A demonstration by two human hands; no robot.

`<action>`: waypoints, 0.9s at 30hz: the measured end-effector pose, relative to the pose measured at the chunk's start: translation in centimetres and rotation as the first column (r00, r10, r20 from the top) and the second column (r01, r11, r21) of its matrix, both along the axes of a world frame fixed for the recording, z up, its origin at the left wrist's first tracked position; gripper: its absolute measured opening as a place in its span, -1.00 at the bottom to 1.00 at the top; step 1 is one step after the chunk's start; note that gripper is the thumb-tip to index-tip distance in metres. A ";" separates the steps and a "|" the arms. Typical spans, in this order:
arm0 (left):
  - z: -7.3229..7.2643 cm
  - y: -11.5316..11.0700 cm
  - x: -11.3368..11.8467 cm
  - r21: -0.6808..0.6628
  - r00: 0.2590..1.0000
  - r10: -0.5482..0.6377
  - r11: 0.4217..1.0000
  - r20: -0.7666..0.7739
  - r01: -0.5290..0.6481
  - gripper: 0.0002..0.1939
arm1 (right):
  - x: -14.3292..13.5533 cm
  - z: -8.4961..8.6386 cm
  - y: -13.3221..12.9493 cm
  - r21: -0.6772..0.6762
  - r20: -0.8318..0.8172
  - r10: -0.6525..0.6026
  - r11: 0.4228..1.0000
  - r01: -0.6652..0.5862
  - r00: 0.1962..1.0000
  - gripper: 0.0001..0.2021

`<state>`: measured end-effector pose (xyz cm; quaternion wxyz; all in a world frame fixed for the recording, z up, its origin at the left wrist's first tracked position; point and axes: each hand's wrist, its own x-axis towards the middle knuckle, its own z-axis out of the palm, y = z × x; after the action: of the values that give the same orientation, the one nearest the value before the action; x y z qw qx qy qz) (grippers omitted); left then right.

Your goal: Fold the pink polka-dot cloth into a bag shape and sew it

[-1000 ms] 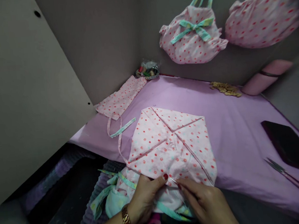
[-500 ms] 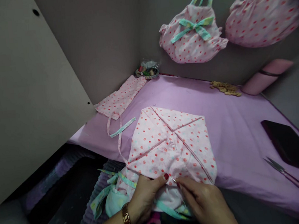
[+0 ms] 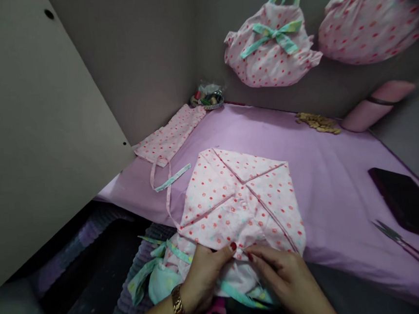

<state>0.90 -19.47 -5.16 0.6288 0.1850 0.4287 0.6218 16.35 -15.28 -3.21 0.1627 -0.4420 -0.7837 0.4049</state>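
A pink fabric piece with small red flower prints and dark seams point(image 3: 213, 200) drapes from the table edge down to my lap. My left hand point(image 3: 207, 274) pinches its near edge, thumb on top and fingers underneath. Close beside that thumb, my right hand point(image 3: 283, 272) pinches a sewing needle point(image 3: 242, 251) at the cloth; only a bit of the needle shows. Mint-green ties point(image 3: 239, 295) and more of the gathered fabric hang below both hands.
Scissors point(image 3: 398, 238) and a dark phone point(image 3: 407, 198) lie at right on the purple tablecloth point(image 3: 329, 185). Behind are a pink bottle point(image 3: 374, 108), a brown pile point(image 3: 318, 123), a basket of sewing supplies point(image 3: 210, 100) and folded dotted cloth point(image 3: 174, 135). Dotted bags point(image 3: 271, 68) hang above.
My right hand has moved slightly left toward my left thumb, and less of the needle shows. My left hand keeps its hold on the fabric.
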 end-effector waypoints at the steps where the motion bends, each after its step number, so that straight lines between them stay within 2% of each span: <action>1: 0.1 0.0 0.0 -0.007 1.000 0.000 1.000 0.006 0.000 -0.45 | 0.0 0.0 0.1 -0.033 -0.026 -0.001 0.999 0.000 1.000 -0.71; 5: 0.2 0.0 -0.2 -0.021 0.998 -0.030 0.999 0.052 0.031 -0.43 | -0.1 0.2 0.5 -0.134 -0.117 -0.015 0.991 -0.001 0.993 -0.72; 10: -0.1 0.0 -0.3 -0.033 0.997 -0.051 0.998 0.064 0.053 -0.43 | 0.1 0.6 0.9 -0.209 -0.140 0.002 0.977 -0.031 0.990 -0.73; 22: -0.5 0.1 -0.4 -0.021 0.992 -0.082 0.996 0.096 0.085 -0.46 | 0.4 -0.5 1.5 -0.258 -0.181 -0.008 0.965 -0.040 0.984 -0.73; 27: -0.7 0.2 -0.4 -0.003 0.992 -0.085 0.996 0.096 0.085 -0.46 | 0.1 -0.5 1.5 -0.270 -0.187 -0.019 0.962 -0.033 0.982 -0.75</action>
<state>0.47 -19.25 -5.87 0.6752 0.1709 0.3918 0.6011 16.44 -13.82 -3.71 0.1721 -0.4173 -0.7034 0.5490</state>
